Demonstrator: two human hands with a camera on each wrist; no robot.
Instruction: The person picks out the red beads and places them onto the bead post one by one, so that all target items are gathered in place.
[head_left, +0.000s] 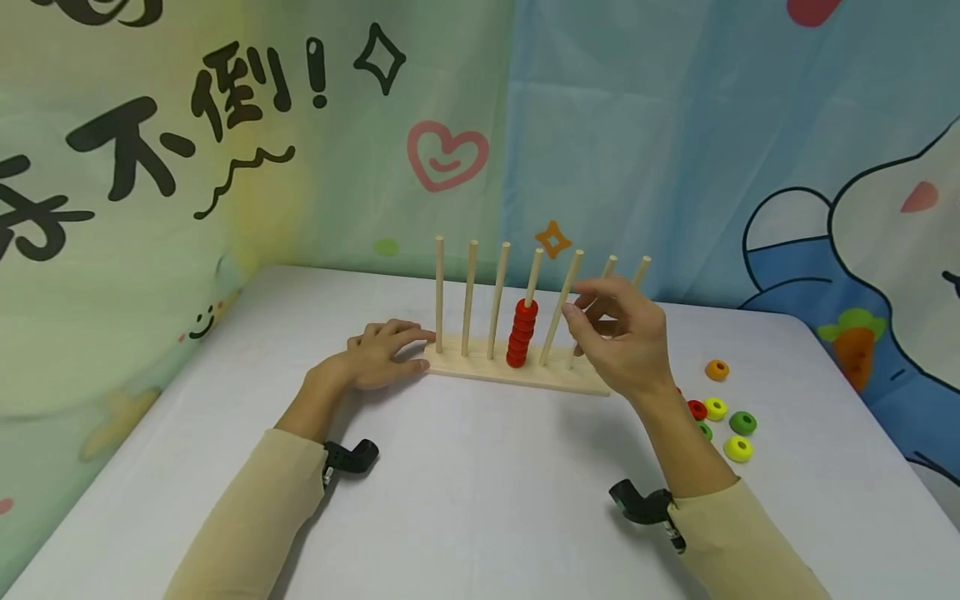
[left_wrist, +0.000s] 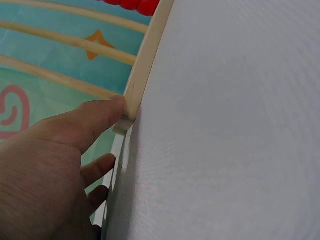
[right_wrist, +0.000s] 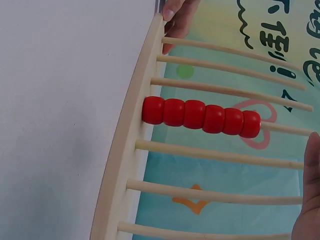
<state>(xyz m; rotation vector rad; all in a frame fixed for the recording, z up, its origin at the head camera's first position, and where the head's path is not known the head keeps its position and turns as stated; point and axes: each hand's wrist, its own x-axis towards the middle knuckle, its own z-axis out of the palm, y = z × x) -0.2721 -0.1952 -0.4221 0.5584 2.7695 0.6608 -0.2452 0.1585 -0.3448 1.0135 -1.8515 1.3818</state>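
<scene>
A pale wooden rack (head_left: 517, 379) stands on the table with several upright pegs. Red beads (head_left: 522, 333) are stacked on its middle peg, seen lying sideways as a row of red beads (right_wrist: 202, 116) in the right wrist view. My left hand (head_left: 382, 357) touches the left end of the base, fingers extended; the left wrist view shows the thumb (left_wrist: 102, 117) at the corner of the base. Beside the peg (head_left: 562, 304) just right of the red stack is my right hand (head_left: 622, 329), fingers loosely bent and no bead visible between them. It overlaps the rightmost pegs in the head view.
Loose beads lie on the table to the right of the rack: an orange bead (head_left: 717, 370), a green bead (head_left: 743, 422), a yellow bead (head_left: 738, 449) and others, some partly behind the right forearm. A printed curtain (head_left: 622, 125) hangs behind the table.
</scene>
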